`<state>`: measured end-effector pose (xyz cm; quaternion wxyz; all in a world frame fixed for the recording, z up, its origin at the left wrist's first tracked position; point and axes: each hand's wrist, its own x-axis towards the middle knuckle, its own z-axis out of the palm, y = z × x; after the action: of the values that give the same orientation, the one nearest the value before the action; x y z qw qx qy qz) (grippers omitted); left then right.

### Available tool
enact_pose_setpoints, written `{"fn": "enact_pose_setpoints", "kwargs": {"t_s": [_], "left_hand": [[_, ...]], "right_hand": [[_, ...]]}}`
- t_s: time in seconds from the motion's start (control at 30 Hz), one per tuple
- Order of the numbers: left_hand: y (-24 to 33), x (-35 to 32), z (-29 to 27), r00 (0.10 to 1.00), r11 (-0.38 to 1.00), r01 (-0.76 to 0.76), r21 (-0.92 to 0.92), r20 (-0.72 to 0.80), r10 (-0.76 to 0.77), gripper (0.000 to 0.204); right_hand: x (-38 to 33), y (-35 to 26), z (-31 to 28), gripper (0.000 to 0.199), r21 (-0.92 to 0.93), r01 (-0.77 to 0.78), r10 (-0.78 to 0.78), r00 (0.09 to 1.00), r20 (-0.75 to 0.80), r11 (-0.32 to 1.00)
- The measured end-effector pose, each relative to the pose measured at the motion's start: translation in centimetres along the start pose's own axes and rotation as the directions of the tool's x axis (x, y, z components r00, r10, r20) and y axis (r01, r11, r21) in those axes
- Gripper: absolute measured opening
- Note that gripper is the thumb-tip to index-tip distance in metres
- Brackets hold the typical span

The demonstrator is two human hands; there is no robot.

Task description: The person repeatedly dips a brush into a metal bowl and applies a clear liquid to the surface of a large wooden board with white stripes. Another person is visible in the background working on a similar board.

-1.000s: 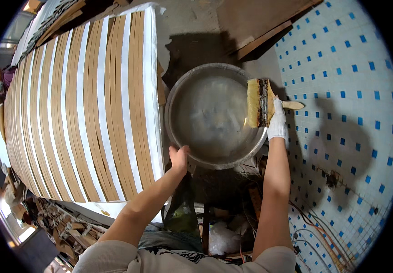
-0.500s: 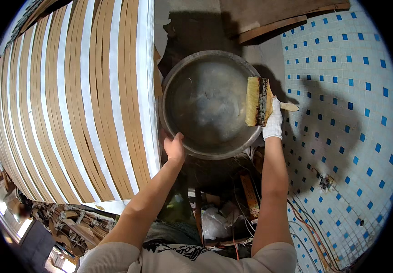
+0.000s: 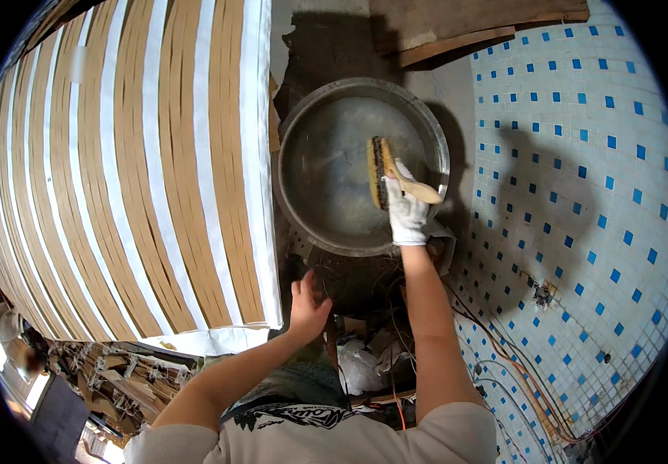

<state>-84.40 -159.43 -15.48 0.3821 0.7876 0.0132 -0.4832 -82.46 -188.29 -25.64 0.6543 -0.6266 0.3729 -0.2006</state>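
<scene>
Inside the metal basin (image 3: 326, 166), the gloved right hand (image 3: 407, 210) keeps a closed grip on 1 brush (image 3: 381, 172); left hand (image 3: 306, 303) open, empty.

Cluttered craft workshop, striped wooden slat panel (image 3: 133, 178), tiled wall (image 3: 581, 193), metal basin (image 3: 326, 162), scrap wood

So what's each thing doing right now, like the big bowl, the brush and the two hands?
Round grey metal basin: upright, holding shallow cloudy liquid.
Wide wooden-handled brush: bristles inside the basin, gripped by its handle.
White-gloved right hand: closed around the brush handle.
Bare left hand: open, holding nothing, off the basin.
Brown-and-white striped panel: lying flat beside the basin.
</scene>
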Motion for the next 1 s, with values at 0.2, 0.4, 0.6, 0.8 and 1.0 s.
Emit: {"fn": "enact_pose_setpoints", "kwargs": {"t_s": [0.2,0.4,0.6,0.8,1.0], "left_hand": [[-2.2,-4.4,-3.2,0.989,0.99,0.088,-0.107,0.131,-0.073,0.057],[-4.6,-8.0,-6.4,0.984,0.94,0.14,-0.31,0.149,-0.097,0.036],[-5.2,-11.3,-8.2,0.987,0.891,0.148,-0.428,0.117,-0.107,0.029],[-9.5,-13.8,-11.1,0.993,0.97,0.112,-0.214,0.062,-0.101,0.033],[-13.4,-17.5,-17.2,0.999,0.944,-0.055,-0.324,-0.015,0.053,0.032]], "right_hand": [[0.1,1.9,1.6,0.052,-0.271,-0.057,0.047,0.998,-0.043,0.961],[0.5,-3.6,-0.6,0.051,0.051,-0.609,0.586,0.733,-0.346,0.791],[-0.8,-3.3,-3.4,0.04,-0.097,-0.865,0.865,0.498,-0.054,0.492],[-8.2,-6.6,-3.9,0.041,0.231,-0.771,0.759,0.632,0.155,0.594],[-10.5,-5.7,-5.5,0.037,0.575,-0.614,0.7,0.707,0.096,0.541]]}}
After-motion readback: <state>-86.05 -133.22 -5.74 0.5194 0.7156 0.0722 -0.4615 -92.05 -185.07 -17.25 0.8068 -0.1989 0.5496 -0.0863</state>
